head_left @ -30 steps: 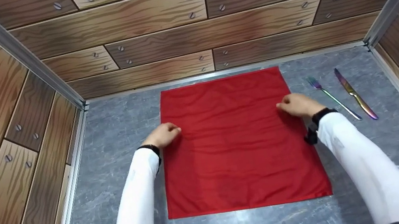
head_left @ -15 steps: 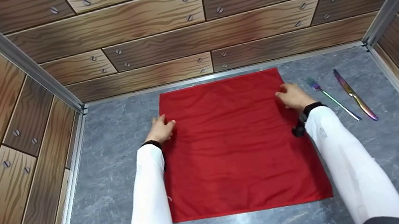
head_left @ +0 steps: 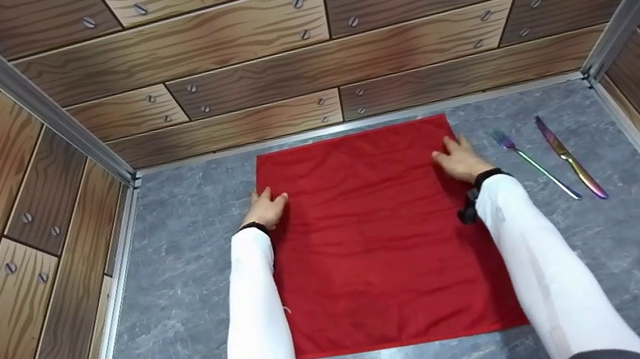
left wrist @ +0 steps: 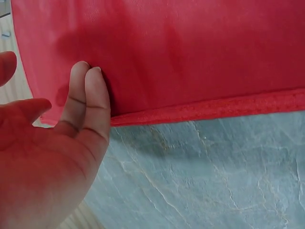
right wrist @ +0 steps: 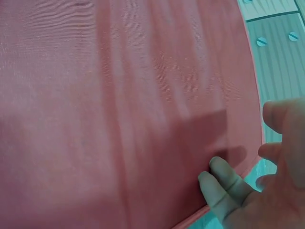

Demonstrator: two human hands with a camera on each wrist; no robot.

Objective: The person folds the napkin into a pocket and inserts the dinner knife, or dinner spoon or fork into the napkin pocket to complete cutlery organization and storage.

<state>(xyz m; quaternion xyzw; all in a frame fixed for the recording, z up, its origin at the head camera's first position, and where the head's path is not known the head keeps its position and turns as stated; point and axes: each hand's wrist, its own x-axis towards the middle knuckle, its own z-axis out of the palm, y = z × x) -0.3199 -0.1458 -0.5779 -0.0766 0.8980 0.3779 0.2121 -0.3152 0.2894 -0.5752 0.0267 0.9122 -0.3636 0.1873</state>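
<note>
Two edges of the cloth, spread on the table, lie under our left grip and right grip, both relaxed, holding nothing. We seem to be smoothing it; next calls for light, even pressure.

I'm boxed in by wood-plank walls ahead and on both sides, slotted screw heads included, plus metal strips down the corners. Grey marbled surface below me, bright glare up close.
</note>
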